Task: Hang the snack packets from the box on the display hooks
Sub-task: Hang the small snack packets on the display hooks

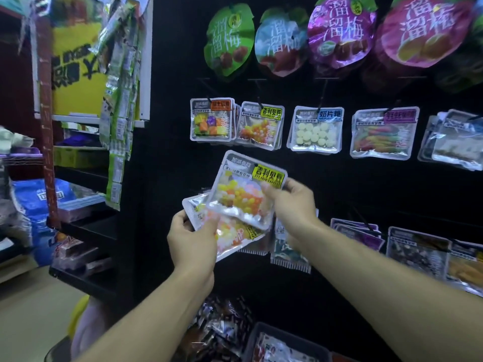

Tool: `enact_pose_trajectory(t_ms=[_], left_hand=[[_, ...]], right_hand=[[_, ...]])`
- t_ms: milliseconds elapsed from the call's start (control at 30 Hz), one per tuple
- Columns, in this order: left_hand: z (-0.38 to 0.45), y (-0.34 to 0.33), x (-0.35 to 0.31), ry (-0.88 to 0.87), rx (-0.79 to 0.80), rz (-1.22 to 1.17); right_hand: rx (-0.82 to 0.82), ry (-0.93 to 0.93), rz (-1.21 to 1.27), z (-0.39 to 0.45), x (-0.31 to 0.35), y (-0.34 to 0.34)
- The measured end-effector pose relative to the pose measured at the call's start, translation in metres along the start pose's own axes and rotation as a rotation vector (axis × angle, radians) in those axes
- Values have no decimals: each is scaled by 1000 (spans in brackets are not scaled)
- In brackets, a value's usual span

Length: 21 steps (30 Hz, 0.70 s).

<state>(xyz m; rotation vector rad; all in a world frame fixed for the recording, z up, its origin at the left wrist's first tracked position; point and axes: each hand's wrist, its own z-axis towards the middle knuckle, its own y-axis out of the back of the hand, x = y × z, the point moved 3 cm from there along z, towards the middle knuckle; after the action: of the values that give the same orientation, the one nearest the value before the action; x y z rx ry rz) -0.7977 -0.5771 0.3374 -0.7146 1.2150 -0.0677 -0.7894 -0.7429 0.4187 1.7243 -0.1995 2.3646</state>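
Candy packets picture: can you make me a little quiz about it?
1. True or false: the right hand holds the raised jelly bean packet.
2. What does the left hand grip: A) a bottle, B) a second bean packet, C) nothing?
3. What colour is the label on the hanging round-tablet packet?

Key: 1 true; 2 B; 3 blue.

Yellow sign [75, 66] and blue bag [34, 202] on left shelves [86, 228].

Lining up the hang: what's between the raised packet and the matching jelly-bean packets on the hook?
Head view: only bare black panel between the raised packet and the hung packets.
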Motion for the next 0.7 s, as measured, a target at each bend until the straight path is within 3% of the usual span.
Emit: enact_pose_trajectory(t_ms=[367, 533, 700], left_hand=[[21, -7, -3, -68, 144, 75], [22, -7, -11, -77, 183, 71], [22, -3, -9, -46, 195, 56]], right_hand=[[-292, 234, -6, 140, 91, -42], [-379, 183, -3, 163, 102, -38], [-345, 144, -29, 167, 103, -41]])
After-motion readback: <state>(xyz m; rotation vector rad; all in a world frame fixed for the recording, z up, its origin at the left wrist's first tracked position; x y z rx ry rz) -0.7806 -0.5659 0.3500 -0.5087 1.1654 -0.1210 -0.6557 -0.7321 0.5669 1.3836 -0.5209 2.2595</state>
